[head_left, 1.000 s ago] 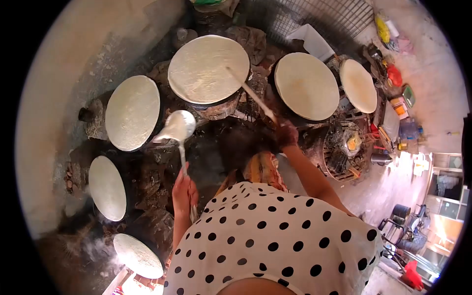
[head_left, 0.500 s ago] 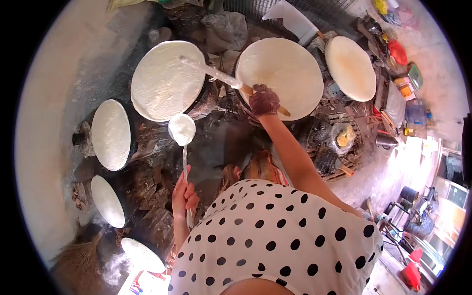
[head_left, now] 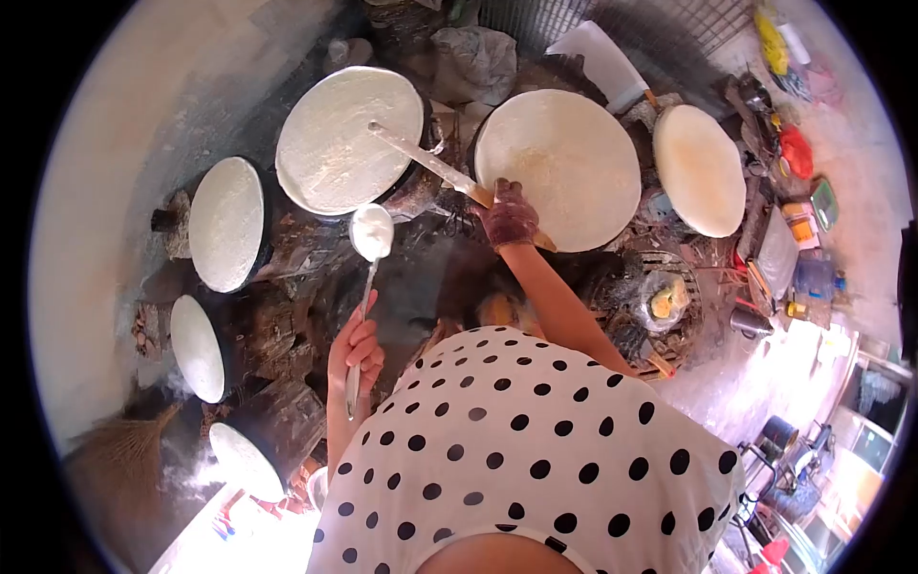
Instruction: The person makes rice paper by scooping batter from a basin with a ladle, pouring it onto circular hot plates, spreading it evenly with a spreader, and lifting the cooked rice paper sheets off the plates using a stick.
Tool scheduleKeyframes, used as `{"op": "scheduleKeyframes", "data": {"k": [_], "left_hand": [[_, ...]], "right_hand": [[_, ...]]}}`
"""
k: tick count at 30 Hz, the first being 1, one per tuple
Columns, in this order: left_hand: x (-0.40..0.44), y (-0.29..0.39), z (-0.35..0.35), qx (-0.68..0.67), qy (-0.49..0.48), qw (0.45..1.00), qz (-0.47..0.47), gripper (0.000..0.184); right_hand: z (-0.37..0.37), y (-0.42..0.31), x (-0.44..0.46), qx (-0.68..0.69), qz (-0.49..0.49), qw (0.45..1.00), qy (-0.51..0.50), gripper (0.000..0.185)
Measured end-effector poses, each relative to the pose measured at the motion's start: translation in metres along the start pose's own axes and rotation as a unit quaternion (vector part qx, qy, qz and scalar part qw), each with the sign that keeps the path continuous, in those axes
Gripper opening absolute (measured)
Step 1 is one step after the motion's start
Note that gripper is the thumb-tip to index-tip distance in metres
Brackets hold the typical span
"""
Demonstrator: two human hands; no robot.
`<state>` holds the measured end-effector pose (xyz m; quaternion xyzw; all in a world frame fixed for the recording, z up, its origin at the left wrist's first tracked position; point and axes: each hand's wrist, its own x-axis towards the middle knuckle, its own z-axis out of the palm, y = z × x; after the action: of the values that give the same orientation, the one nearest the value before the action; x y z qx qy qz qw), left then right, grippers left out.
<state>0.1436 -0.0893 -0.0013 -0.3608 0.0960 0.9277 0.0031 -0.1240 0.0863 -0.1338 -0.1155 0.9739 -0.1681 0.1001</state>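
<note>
My left hand (head_left: 356, 352) is closed round the metal handle of a ladle (head_left: 372, 231). White batter sits in its bowl, beside the lower rim of a round griddle covered with a white pancake (head_left: 325, 163). In a dark, stained glove, my right hand (head_left: 509, 216) grips the wooden handle of a long flat spatula (head_left: 421, 158). White batter coats its blade, whose tip reaches over the right part of that pancake. The gloved hand overlaps the lower left of a second pancake (head_left: 574, 177), faintly browned in places.
A browner pancake (head_left: 701, 172) lies at the right; more griddles (head_left: 226, 225) curve down the left side. Steam rises by the lowest one (head_left: 247, 461). A round grate (head_left: 684, 320) carries a plastic-wrapped yellowish thing (head_left: 667, 298). A straw broom (head_left: 124, 459) stands lower left.
The whole view has shifted and turned slightly. The ladle leans more to the right, and the spatula still extends over the same pancake. Both hands keep their holds.
</note>
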Motion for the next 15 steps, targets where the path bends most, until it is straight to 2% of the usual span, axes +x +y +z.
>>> {"op": "scheduleKeyframes", "data": {"k": [1, 2, 3, 4, 5, 7, 8, 10, 11, 15], "left_hand": [[-0.006, 0.002, 0.004, -0.039, -0.047, 0.998, 0.013, 0.041], [-0.016, 0.003, 0.008, -0.04, -0.045, 0.998, 0.016, 0.041], [-0.03, 0.001, 0.011, 0.138, -0.009, 0.987, 0.086, 0.042], [-0.038, -0.001, 0.011, 0.311, 0.029, 0.938, 0.151, 0.043], [-0.037, -0.002, 0.009, 0.391, 0.047, 0.901, 0.18, 0.044], [-0.031, -0.003, 0.012, 0.353, 0.054, 0.922, 0.151, 0.043], [-0.027, -0.001, 0.013, 0.322, 0.055, 0.938, 0.12, 0.042], [-0.013, 0.001, -0.005, 0.28, 0.035, 0.954, 0.102, 0.041], [-0.009, 0.001, -0.011, 0.245, 0.027, 0.965, 0.084, 0.041], [-0.004, 0.001, -0.033, 0.214, 0.009, 0.975, 0.053, 0.041]], "right_hand": [[0.003, -0.005, 0.004, 0.002, -0.004, 1.0, -0.002, 0.049], [0.005, -0.01, 0.009, -0.021, -0.006, 1.0, 0.011, 0.044], [0.007, -0.013, 0.017, -0.045, -0.007, 0.999, 0.025, 0.04], [0.013, -0.011, 0.027, -0.046, -0.008, 0.999, 0.023, 0.04], [0.022, -0.007, 0.038, -0.067, -0.005, 0.998, 0.007, 0.035], [0.021, -0.006, 0.043, -0.094, 0.006, 0.996, 0.005, 0.026], [0.013, -0.006, 0.043, -0.1, 0.0, 0.995, 0.003, 0.026], [0.001, -0.001, 0.044, -0.052, 0.058, 0.996, 0.033, 0.027], [-0.001, 0.002, 0.04, -0.026, 0.051, 0.995, 0.077, 0.026], [0.016, -0.007, 0.037, -0.056, 0.038, 0.995, 0.068, 0.029]]}}
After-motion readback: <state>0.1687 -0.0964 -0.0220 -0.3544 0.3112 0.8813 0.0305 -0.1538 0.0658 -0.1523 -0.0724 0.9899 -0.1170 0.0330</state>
